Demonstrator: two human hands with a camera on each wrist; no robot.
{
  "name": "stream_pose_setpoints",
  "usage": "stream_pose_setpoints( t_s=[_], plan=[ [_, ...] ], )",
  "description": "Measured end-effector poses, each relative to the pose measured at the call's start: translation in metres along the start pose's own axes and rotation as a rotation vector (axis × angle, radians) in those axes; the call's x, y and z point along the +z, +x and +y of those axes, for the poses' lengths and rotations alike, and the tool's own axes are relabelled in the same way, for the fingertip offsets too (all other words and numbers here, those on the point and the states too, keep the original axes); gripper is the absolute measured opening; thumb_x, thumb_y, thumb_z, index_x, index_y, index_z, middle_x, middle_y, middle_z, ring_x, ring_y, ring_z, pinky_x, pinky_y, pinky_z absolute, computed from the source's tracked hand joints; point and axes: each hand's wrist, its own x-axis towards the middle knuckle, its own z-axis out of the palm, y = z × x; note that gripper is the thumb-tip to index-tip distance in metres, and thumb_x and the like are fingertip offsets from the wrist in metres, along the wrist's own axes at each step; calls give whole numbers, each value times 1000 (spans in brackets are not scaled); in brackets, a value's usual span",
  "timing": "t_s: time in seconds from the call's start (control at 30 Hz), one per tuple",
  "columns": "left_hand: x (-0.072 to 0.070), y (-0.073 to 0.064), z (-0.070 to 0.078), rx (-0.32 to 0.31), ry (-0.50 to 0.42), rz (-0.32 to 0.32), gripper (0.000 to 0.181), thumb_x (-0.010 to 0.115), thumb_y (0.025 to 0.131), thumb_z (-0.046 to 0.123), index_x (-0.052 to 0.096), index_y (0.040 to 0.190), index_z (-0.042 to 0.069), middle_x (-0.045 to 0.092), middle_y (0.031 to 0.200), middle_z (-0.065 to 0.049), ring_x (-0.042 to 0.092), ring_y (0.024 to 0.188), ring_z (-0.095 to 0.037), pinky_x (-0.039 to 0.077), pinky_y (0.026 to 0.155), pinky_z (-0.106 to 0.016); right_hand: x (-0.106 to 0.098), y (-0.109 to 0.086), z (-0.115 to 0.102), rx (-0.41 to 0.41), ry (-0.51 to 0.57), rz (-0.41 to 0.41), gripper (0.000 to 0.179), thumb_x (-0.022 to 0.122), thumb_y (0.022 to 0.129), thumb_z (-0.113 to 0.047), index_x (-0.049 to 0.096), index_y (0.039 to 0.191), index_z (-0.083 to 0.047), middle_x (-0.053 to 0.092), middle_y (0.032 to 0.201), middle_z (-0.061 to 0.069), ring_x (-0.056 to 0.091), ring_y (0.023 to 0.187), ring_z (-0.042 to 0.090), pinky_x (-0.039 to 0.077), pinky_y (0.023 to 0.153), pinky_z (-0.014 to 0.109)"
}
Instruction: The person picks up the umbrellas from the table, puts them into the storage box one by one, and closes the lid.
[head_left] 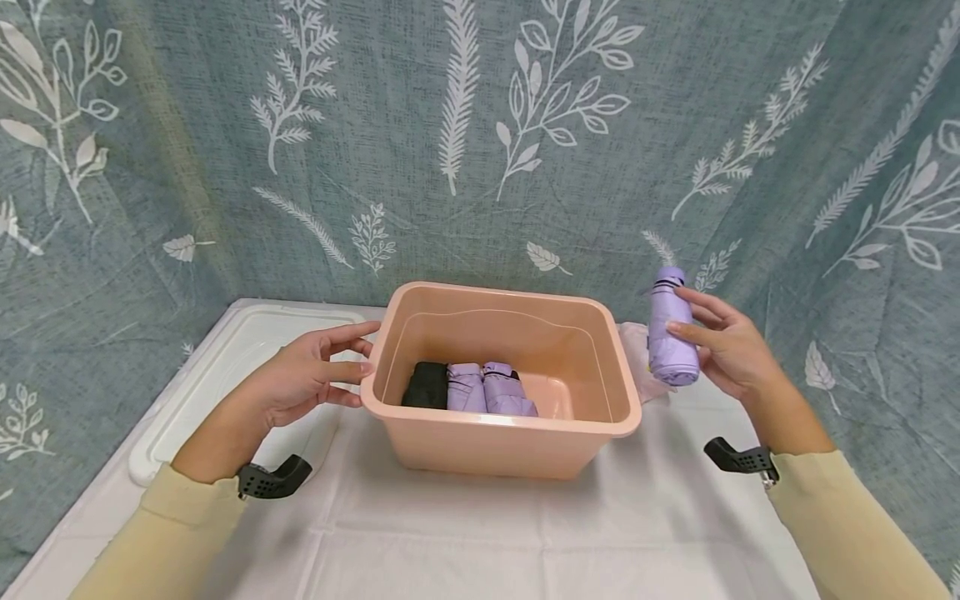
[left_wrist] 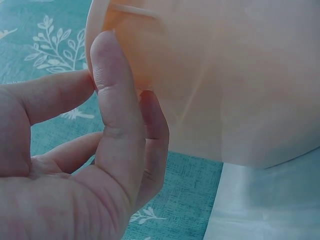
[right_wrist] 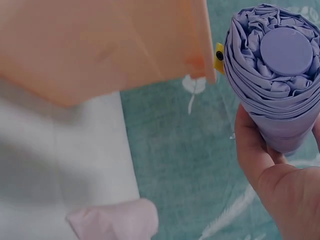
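A peach plastic bin [head_left: 487,446] stands in the middle of the head view. Inside, side by side, lie a black folded umbrella [head_left: 425,385] and two light purple folded umbrellas [head_left: 467,387]. My left hand [head_left: 300,375] touches the bin's left rim from outside, its fingers spread and lightly bent. To the bin's right, my right hand [head_left: 723,342] grips another purple folded umbrella [head_left: 672,333], raised and nearly upright. In the right wrist view this umbrella [right_wrist: 287,52] shows its round end cap, and a small yellow tag [right_wrist: 219,57] sticks out at its side.
On the left, a white lid [head_left: 255,333] lies flat on the white-covered table [head_left: 450,542]. A pale pink bundle [head_left: 637,354] lies behind the bin's right end, partly hidden. Blue-green leaf-patterned cloth [head_left: 412,125] hangs close behind the table.
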Motion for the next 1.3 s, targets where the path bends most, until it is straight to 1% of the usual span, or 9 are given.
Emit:
stream_pose_setpoints(
  t_s=[0.2, 0.3, 0.57, 0.73, 0.83, 1.07, 1.3],
  plan=[
    [-1, 0, 1, -2, 0, 0, 78, 70, 96, 6, 29, 162, 9, 47, 122, -6, 71, 87, -16, 65, 73, -34, 15, -1, -7, -2, 18, -52, 56, 63, 97, 6, 53, 147, -18, 45, 138, 4, 67, 107, 18, 63, 83, 32],
    [-1, 0, 1, -2, -4, -2, 78, 70, 96, 6, 29, 162, 9, 48, 121, -5, 71, 87, -16, 65, 73, -33, 23, -1, -10, 11, 19, -70, 53, 62, 98, 5, 55, 145, -19, 42, 138, 6, 66, 108, 19, 63, 84, 32],
    [1, 1, 1, -3, 9, 5, 77, 70, 96, 7, 30, 162, 9, 48, 121, -5, 71, 87, -15, 65, 74, -33, 46, -1, -15, 69, 46, -74, 47, 64, 97, 4, 60, 136, -23, 41, 136, 10, 66, 106, 21, 63, 83, 31],
    [1, 2, 0, -6, 13, 12, 78, 70, 96, 6, 30, 162, 10, 49, 120, -5, 71, 87, -15, 65, 73, -33, 63, -1, -16, 80, 59, -79, 47, 64, 96, 6, 61, 132, -24, 42, 135, 13, 66, 105, 22, 63, 84, 33],
    [1, 3, -1, -5, 14, 13, 78, 71, 95, 6, 30, 162, 11, 48, 120, -5, 71, 87, -15, 65, 73, -33, 73, -1, -18, 93, 58, -83, 47, 65, 96, 5, 61, 133, -24, 42, 136, 14, 66, 106, 23, 63, 85, 34],
    [1, 2, -1, -5, 16, 17, 78, 71, 96, 7, 31, 162, 11, 48, 121, -6, 70, 88, -15, 65, 72, -33, 96, 4, -19, 145, 16, -78, 51, 68, 95, 1, 56, 139, -22, 44, 135, 11, 63, 109, 23, 63, 86, 33],
    [1, 1, -2, -5, 15, 13, 79, 70, 96, 7, 29, 163, 11, 48, 121, -5, 70, 87, -15, 65, 73, -33, 113, 12, -17, 195, 65, -99, 49, 64, 96, 5, 55, 136, -22, 42, 135, 11, 67, 102, 22, 63, 84, 32]
  ],
)
